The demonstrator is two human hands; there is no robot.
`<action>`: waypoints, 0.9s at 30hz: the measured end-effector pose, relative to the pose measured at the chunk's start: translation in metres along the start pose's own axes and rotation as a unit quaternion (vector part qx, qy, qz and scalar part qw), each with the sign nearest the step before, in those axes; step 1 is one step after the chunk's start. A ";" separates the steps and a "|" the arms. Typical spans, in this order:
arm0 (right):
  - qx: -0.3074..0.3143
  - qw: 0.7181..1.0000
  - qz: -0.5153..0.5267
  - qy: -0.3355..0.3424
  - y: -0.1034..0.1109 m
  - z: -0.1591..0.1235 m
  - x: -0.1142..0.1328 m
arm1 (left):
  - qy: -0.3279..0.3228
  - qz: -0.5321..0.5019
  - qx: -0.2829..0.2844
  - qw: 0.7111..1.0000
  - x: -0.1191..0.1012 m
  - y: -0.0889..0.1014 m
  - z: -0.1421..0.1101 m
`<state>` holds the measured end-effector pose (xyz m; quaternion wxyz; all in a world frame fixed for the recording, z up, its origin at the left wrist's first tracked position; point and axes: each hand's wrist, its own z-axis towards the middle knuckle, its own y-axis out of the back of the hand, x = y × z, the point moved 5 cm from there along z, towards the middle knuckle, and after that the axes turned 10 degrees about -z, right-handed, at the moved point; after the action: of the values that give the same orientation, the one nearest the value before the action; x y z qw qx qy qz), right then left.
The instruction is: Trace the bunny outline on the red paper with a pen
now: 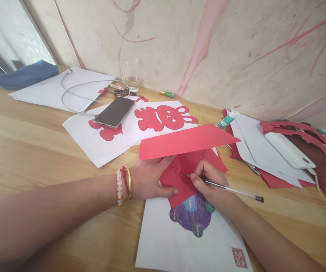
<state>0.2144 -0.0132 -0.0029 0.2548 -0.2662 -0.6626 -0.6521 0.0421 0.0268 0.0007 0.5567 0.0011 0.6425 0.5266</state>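
Observation:
A pen (pixel 233 189) with a clear barrel and dark end cap is gripped in my right hand (pixel 211 179), its tip on a folded sheet of red paper (pixel 177 189). Dark curved outlines show on that paper. My left hand (pixel 148 177) lies spread on its left side, the thumb along the near edge and the other fingertips under the raised flap. Beneath the red paper rests a white booklet (pixel 163 234) with a purple round print. Beyond the flap, a red paper rabbit (pixel 165 117) lies on a white sheet.
A phone (pixel 114 112) partly covers another red cutout. Behind it stand a glass (pixel 132 81) and keys (pixel 120 90). A glue stick (pixel 227 119), white papers (pixel 253 139), a white power bank (pixel 290 150) and red scraps (pixel 301 132) lie right. Blue cloth (pixel 27 74) lies far left.

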 end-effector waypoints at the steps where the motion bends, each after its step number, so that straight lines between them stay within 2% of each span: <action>1: 0.003 1.000 -0.001 0.001 0.000 0.000 0.000 | 0.000 0.006 -0.002 1.000 0.000 0.000 0.000; 11: 0.020 1.000 0.002 0.001 0.000 0.001 -0.001 | 0.018 0.017 0.007 1.000 0.001 0.000 0.000; 15: 0.048 0.999 -0.009 0.003 0.000 0.001 0.000 | 0.019 -0.019 0.033 0.999 -0.001 -0.001 0.001; 17: 0.057 0.998 -0.011 0.005 0.000 0.001 0.000 | 0.023 0.003 0.028 0.999 0.000 -0.001 0.001; 21: 0.033 0.999 0.008 0.002 0.000 0.000 0.000 | 0.046 0.077 0.031 0.996 0.004 -0.004 0.001; 27: -0.002 1.000 0.012 -0.003 0.001 -0.001 0.000 | 0.056 0.088 0.051 0.993 0.007 -0.006 0.001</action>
<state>0.2149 -0.0143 -0.0020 0.2601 -0.2762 -0.6589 -0.6496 0.0443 0.0288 -0.0080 0.4702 0.0566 0.6960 0.5397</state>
